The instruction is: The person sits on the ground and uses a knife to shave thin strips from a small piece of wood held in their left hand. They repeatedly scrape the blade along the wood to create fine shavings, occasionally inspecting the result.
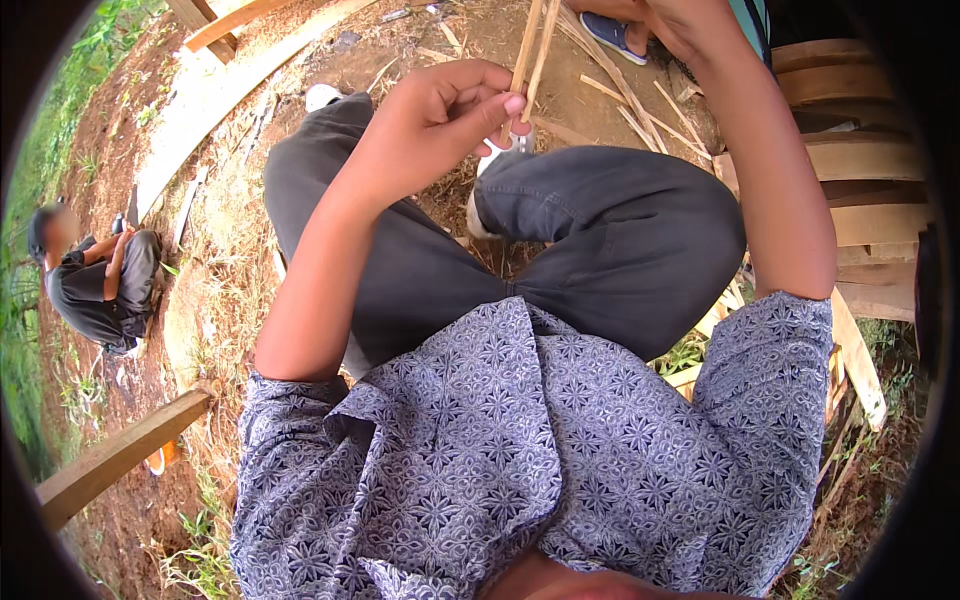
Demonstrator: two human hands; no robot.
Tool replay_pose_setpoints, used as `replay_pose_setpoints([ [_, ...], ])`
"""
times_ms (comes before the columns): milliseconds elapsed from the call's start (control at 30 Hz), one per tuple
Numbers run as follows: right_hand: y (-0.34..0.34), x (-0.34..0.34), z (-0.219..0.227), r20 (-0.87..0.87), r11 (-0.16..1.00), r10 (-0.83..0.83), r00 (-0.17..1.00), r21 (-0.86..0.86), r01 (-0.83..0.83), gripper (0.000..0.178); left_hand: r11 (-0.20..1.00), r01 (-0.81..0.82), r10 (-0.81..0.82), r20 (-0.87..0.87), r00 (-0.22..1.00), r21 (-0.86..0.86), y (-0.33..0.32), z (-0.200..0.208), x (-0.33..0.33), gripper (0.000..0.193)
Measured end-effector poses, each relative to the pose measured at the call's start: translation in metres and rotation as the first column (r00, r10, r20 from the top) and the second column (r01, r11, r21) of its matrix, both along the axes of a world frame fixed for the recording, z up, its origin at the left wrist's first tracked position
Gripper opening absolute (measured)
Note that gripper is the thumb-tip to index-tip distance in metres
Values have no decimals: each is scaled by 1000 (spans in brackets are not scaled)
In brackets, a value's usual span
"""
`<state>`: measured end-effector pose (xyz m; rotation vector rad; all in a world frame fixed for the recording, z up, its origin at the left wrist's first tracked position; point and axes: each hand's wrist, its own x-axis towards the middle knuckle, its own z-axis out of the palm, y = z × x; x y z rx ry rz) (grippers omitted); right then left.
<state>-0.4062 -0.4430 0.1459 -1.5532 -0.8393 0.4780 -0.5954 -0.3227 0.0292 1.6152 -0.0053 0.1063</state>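
Nearest is the patterned shirt (450, 430) of the seated person, and below it the dark trousers (640, 210), with the knees bent. Above the legs is the left hand (450, 110). Its grip is closed, the thumb pressing against the fingers, and it has hold of two thin pale sticks (545, 50) near their lower ends. From this grip the sticks go away from the body; their long axis leans a little to the right, and their far ends pass out of view at the top. The left hand is the nearer one, as it touches them. The right hand (690, 20) is to the right of the sticks and apart from their visible part; it is cut by the upper edge, so I cannot tell how open its grip is, or what it holds.

On the ground beyond lie several wood strips (625, 95), too crossed to count exactly. There is one blue shoe (615, 40) near them. Farther, at the left, one other person (95, 285) sits low.
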Motion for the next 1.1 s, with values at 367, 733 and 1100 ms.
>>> replay_pose_setpoints([
  [367,16,38,-79,-88,989,-57,994,133,69,26,981,-194,178,-327,928,-17,50,-74,8,45],
  [733,-29,67,-97,-234,999,-16,972,-41,7,33,366,570,76,-635,769,735,139,-317,115,70],
  [1100,-52,46,-92,79,946,-238,968,-205,249,39,354,547,28,-594,804,758,116,-375,110,95],
])
